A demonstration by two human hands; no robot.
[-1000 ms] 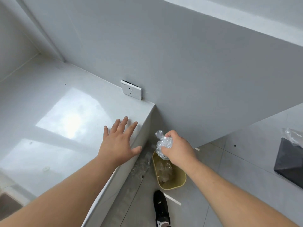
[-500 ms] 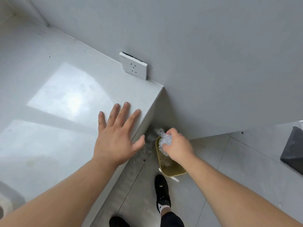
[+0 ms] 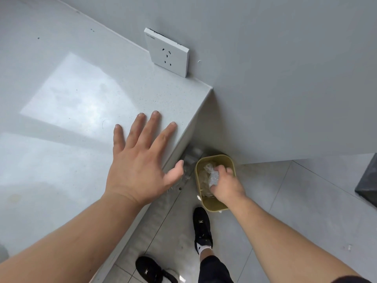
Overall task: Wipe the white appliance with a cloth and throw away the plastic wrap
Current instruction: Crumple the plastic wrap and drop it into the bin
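Shoes (image 3: 202, 229), black with white trim, stand on the grey floor tiles (image 3: 285, 201) at the near edge, one just short of the bin and the other nearer and to the left. Further in, the right hand (image 3: 224, 185) reaches down into a small olive-yellow waste bin (image 3: 221, 206), its fingers curled tight around a crumpled wad of clear plastic wrap (image 3: 213, 176); the wad sits inside the bin's opening, on top of more clear wrap already lying in there. The bin stands on the floor just right of the counter's end and close to the wall. To the left, the left hand (image 3: 138, 160) lies flat, palm down, on the pale grey countertop (image 3: 61, 78) near its right edge, fingers straight and spread apart, thumb poking out past the edge. More crinkled clear film (image 3: 190, 160) lies on the floor between the counter's end panel and the bin. Beyond the hands, a white wall socket (image 3: 166, 53) sits on the grey wall (image 3: 285, 78) just above the counter's far right corner. A dark object (image 3: 367, 180) is cut off by the right edge; I cannot tell what it is.
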